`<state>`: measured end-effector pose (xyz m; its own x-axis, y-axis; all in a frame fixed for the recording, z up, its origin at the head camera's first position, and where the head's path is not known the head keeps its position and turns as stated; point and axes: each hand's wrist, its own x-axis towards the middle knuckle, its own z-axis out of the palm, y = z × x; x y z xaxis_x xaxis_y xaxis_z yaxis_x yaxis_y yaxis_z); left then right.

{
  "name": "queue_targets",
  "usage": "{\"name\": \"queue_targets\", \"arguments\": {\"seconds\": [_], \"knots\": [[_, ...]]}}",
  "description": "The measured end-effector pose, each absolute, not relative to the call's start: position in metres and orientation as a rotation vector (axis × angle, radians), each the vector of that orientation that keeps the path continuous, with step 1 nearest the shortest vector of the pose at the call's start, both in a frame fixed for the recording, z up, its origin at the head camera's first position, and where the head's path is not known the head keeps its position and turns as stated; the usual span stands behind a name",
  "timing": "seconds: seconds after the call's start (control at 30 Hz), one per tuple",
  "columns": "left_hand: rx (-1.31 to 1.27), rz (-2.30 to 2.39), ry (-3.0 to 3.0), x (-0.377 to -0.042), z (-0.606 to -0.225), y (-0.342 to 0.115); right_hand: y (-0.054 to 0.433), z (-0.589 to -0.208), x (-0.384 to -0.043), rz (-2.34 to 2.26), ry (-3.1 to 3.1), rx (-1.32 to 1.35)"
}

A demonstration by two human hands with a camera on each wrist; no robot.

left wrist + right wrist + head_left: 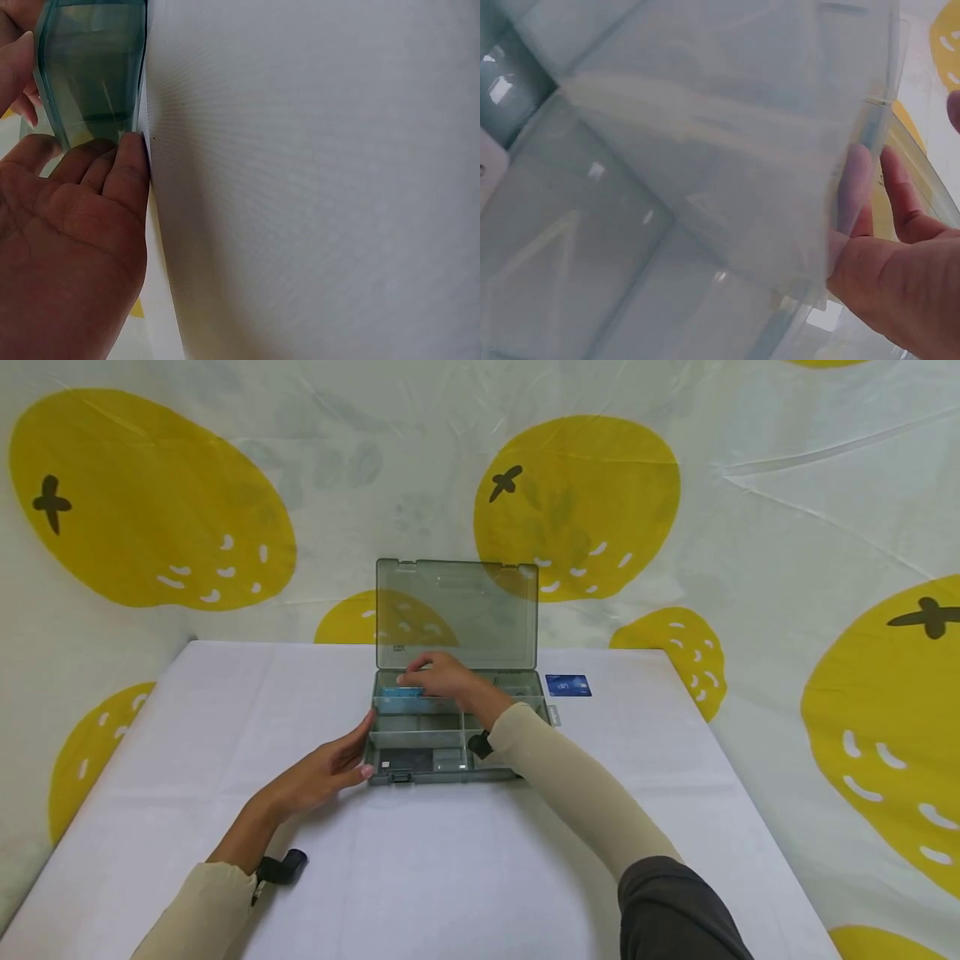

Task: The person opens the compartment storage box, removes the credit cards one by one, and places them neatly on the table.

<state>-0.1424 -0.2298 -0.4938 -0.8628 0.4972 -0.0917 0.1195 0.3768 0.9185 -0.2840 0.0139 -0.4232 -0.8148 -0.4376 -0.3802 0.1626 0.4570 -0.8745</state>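
A grey translucent compartment box [420, 723] stands on the table with its lid raised at the back. My left hand [330, 768] holds it at the front left corner. In the left wrist view, its fingertips [126, 161] rest against the box wall [94, 67]. My right hand [442, 679] reaches over the rear left compartment, where a blue card-like piece [402, 692] sits just below the thumb. In the right wrist view, the thumb [853, 187] shows through a clear divider [705, 142], and a gap shows between it and the index finger [901, 187].
A blue card with a chip [567, 685] lies on the white tabletop, right of the box. A dark flat rectangle [407, 760] occupies the front left compartment. The upright lid [457, 618] stands behind my right hand. Fruit-printed cloth [375, 510] hangs behind the table.
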Motion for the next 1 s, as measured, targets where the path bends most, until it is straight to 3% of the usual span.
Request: {"name": "queue_targets", "arguments": {"seconds": [0.27, 1.0], "knots": [[0.553, 1.488, 2.287, -0.1432, -0.4954, -0.2318, 0.0057, -0.4251, -0.283, -1.329, 2.175, -0.297], [0.55, 1.468, 2.304, -0.1439, -0.4958, -0.2308, 0.0097, -0.431, -0.2869, -1.489, 2.128, -0.184]]}}
